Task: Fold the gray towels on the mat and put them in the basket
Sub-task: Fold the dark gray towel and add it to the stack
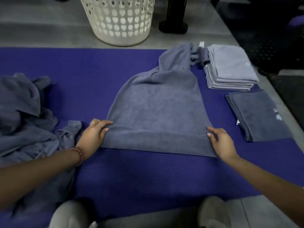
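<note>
While kneeling at the near edge of the purple mat [131, 175], gray-clad knees [70, 214] just onto it, holding the gray towel [158, 112] by both sides of its near end.

Left hand [94, 134], ring [92, 123] on one finger and beaded bracelet [79, 153] at the wrist: fingers and thumb curled in a pinch on the towel's left edge. Right hand [222, 142]: thumb and forefinger tips nipped on the right edge, the other fingers loosely bent.

Towel flat on the middle of the mat, wide end nearest and straight across between the hands. Long axis running away and somewhat rightward, narrowing and twisting on the way. Far end bunched, pointing to the mat's far right corner, white label [201, 44] showing, touching the stack of folded towels [230, 66].

Off to the left, a rumpled heap of unfolded gray towels [24, 116], one flap just beside the left wrist. Off to the right, near the right hand but apart from it, a darker folded towel [256, 116] lying flat by the mat's right edge. Beyond that, the paler stack, several layers high.

Farthest of all, off the mat on the gray floor [41, 30]: a white basket [120, 22], upright, walls pierced with heart-shaped holes, just past the mat's far edge. Close on its right, a black stand [173, 27].
</note>
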### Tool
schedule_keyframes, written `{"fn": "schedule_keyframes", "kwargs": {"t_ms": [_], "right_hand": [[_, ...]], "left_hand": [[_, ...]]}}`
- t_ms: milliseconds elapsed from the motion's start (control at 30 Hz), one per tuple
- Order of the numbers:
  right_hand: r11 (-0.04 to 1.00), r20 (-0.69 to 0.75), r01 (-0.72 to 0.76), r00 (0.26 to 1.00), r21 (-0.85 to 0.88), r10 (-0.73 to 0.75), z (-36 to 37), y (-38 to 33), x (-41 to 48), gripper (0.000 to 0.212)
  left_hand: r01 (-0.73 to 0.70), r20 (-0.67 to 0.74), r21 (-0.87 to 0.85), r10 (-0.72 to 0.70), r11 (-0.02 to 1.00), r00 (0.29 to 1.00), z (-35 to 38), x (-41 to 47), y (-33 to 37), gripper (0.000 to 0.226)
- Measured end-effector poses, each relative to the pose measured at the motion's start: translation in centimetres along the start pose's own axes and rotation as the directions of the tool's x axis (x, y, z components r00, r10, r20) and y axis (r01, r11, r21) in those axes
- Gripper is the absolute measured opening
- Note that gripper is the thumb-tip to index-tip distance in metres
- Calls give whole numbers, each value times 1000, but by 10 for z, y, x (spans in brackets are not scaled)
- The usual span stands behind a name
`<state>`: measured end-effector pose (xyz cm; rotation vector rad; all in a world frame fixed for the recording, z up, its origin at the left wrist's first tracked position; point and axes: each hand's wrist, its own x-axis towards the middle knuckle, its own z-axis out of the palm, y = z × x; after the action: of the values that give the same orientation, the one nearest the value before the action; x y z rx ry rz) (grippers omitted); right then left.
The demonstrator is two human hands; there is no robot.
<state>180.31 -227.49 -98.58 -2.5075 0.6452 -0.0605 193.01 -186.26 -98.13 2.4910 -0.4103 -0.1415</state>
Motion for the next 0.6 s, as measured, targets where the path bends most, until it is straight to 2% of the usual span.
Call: {"fn": "schedule_keyframes", "kwargs": {"t_ms": [67,200,300,333,400,467,533,600], "right_hand": [[998,-8,38,999,-43,-38,1,7,-16,34],[996,16,52,999,-77,-51,5,20,-44,31],[985,85,73,995,-158,-60,4,28,-56,27],[975,88,106,992,-193,-90,2,29,-55,25],[950,76,204,979,-236,-192,-4,31,-47,22],[896,125,331,944,-297,-307,-9,35,-35,33],[840,232,421,904,-341,-359,-11,35,-26,35],[869,295,390,906,-305,-303,-10,36,-21,28]], "left_hand": [[-37,52,44,35,998,998,1,-17,-1,31],[38,174,54,-47,998,984,13,-53,0,33],[68,233,142,-100,988,967,14,-57,-3,36],[33,220,175,-72,984,973,13,-54,-5,39],[-126,193,235,81,964,978,10,-41,-8,43],[-231,197,334,172,914,965,8,-27,-10,39],[-256,188,426,192,868,963,8,-17,-14,37],[-222,170,475,159,852,973,11,-16,-21,38]]}}
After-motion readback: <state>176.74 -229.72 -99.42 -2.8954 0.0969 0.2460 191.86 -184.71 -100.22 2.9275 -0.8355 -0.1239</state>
